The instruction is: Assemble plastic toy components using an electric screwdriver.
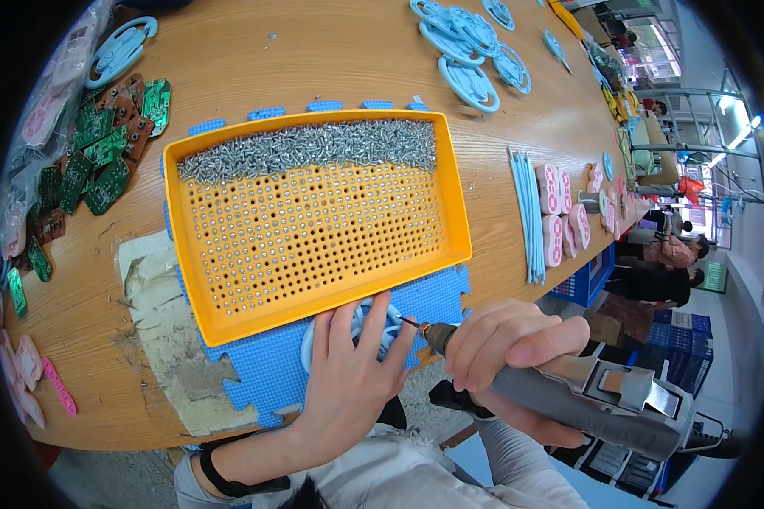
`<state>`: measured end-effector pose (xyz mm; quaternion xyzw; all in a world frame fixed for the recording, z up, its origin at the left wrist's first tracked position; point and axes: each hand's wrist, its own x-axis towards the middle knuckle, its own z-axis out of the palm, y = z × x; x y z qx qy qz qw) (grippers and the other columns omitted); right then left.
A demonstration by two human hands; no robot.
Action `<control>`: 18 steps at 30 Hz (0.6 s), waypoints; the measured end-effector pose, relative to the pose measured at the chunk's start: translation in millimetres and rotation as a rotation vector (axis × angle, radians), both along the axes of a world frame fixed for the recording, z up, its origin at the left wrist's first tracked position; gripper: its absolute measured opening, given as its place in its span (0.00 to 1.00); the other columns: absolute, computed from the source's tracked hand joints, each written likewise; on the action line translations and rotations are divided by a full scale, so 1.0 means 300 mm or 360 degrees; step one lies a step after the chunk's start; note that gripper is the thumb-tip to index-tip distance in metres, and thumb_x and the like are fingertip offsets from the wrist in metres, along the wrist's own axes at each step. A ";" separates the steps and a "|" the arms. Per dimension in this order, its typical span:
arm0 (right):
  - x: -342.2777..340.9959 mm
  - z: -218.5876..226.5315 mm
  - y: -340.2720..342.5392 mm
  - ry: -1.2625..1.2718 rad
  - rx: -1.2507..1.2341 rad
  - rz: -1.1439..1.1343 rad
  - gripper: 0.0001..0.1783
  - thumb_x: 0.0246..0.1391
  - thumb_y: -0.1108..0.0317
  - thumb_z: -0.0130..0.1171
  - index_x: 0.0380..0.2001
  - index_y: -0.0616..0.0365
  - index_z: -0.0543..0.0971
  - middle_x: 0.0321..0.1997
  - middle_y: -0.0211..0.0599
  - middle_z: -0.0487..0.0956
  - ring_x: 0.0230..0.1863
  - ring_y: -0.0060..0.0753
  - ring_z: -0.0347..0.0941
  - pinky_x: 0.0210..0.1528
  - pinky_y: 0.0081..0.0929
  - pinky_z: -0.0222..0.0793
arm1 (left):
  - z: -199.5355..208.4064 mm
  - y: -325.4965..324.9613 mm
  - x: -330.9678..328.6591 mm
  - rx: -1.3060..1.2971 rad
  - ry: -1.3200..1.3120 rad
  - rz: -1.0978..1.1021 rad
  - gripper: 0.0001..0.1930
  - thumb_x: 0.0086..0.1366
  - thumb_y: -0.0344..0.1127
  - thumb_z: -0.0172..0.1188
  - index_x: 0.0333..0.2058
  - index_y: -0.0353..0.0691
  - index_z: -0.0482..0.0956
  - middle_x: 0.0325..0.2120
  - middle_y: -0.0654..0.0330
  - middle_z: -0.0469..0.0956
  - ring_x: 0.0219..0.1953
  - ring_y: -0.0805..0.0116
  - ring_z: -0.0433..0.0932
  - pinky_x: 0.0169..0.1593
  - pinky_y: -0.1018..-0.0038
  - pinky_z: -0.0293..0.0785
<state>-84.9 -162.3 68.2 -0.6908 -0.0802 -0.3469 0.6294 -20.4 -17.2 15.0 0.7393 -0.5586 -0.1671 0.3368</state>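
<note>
My left hand (348, 382) reaches over a light-blue toy steering wheel (387, 329), its spread fingers curled down on it and holding it against the blue foam mat (267, 365). Much of the wheel is hidden by the fingers and the yellow tray. My right hand (518, 348) is wrapped round a grey electric screwdriver (594, 407), which lies slanted with its bit toward the wheel's right side. Whether the bit touches a screw cannot be made out. Just beyond my fingers, the yellow perforated tray (463, 229) holds a heap of small silver screws (314, 148), with many more standing in its holes.
Green and brown circuit boards (102, 153) are piled at the left beside plastic-bagged parts. More blue steering wheels (467, 51) lie at the far side. Blue rods (528, 216) and pink-and-white parts (552, 242) sit on the right. Several people (658, 284) are in the background.
</note>
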 end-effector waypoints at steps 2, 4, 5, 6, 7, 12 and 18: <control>0.003 -0.006 -0.002 -0.0001 -0.0008 0.0020 0.40 0.49 0.31 0.57 0.38 0.62 0.62 0.16 0.36 0.73 0.13 0.30 0.71 0.17 0.26 0.72 | -0.004 0.001 -0.001 -0.0028 -0.0030 0.0031 0.25 0.47 0.37 0.67 0.47 0.41 0.76 0.55 0.48 0.65 0.57 0.46 0.60 0.59 0.51 0.58; 0.006 -0.010 -0.006 -0.0002 -0.0023 0.0038 0.40 0.48 0.31 0.57 0.38 0.62 0.63 0.16 0.36 0.72 0.13 0.30 0.71 0.17 0.26 0.72 | -0.002 0.001 -0.002 -0.0015 -0.0034 0.0034 0.25 0.48 0.37 0.67 0.47 0.41 0.76 0.55 0.48 0.65 0.57 0.46 0.60 0.60 0.51 0.58; 0.006 -0.009 -0.009 -0.0006 -0.0041 0.0053 0.41 0.48 0.31 0.58 0.38 0.63 0.63 0.16 0.36 0.73 0.13 0.31 0.71 0.17 0.26 0.72 | 0.001 -0.002 -0.002 -0.0010 -0.0041 0.0035 0.25 0.48 0.38 0.67 0.47 0.41 0.76 0.54 0.48 0.65 0.57 0.46 0.60 0.60 0.51 0.58; 0.004 -0.009 -0.010 -0.0009 -0.0059 0.0067 0.41 0.47 0.31 0.58 0.38 0.63 0.63 0.16 0.36 0.73 0.14 0.31 0.71 0.16 0.26 0.72 | 0.001 -0.005 -0.003 -0.0009 -0.0039 0.0034 0.25 0.48 0.38 0.67 0.47 0.41 0.76 0.54 0.48 0.65 0.57 0.46 0.60 0.60 0.51 0.58; 0.003 -0.011 -0.009 -0.0008 -0.0058 0.0066 0.41 0.47 0.31 0.58 0.38 0.63 0.63 0.16 0.36 0.73 0.14 0.31 0.71 0.16 0.26 0.72 | 0.000 -0.008 -0.005 -0.0013 -0.0044 0.0030 0.24 0.48 0.38 0.67 0.47 0.41 0.77 0.55 0.48 0.65 0.57 0.46 0.60 0.60 0.51 0.58; 0.018 -0.014 -0.009 0.0064 0.0021 0.0162 0.40 0.45 0.31 0.61 0.36 0.63 0.66 0.17 0.37 0.74 0.14 0.32 0.71 0.17 0.26 0.70 | 0.007 0.002 0.002 -0.0004 -0.0039 -0.0001 0.25 0.49 0.39 0.67 0.47 0.40 0.77 0.55 0.47 0.64 0.58 0.45 0.60 0.60 0.50 0.57; 0.009 -0.036 0.002 0.0146 0.0287 0.0189 0.31 0.42 0.45 0.72 0.29 0.64 0.72 0.20 0.35 0.74 0.18 0.32 0.71 0.20 0.27 0.66 | -0.009 -0.003 -0.001 -0.0030 -0.0092 -0.0062 0.27 0.48 0.43 0.69 0.47 0.39 0.77 0.55 0.47 0.63 0.58 0.44 0.59 0.60 0.48 0.56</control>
